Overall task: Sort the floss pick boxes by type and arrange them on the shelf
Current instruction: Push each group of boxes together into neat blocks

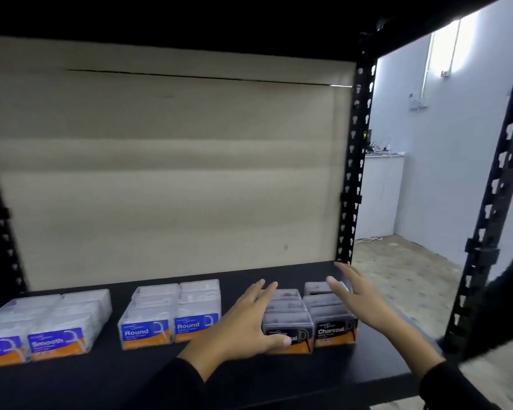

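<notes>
We flank Charcoal boxes (330,329) nr shelf (131,377) right edge: left hand (246,318) & right hand (360,303), fingers (262,290) straight, wide. Squeeze evenly, keep rows flush w/ front.

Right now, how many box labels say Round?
2, side by side on the shelf: left Round label, right Round label. Boxes behind them may hide more.

Clear glossy plastic floss pick boxes (198,309) with paper labels sit on a matt black shelf (148,377); perforated black metal uprights (353,161); matt beige backboard (166,179).
</notes>
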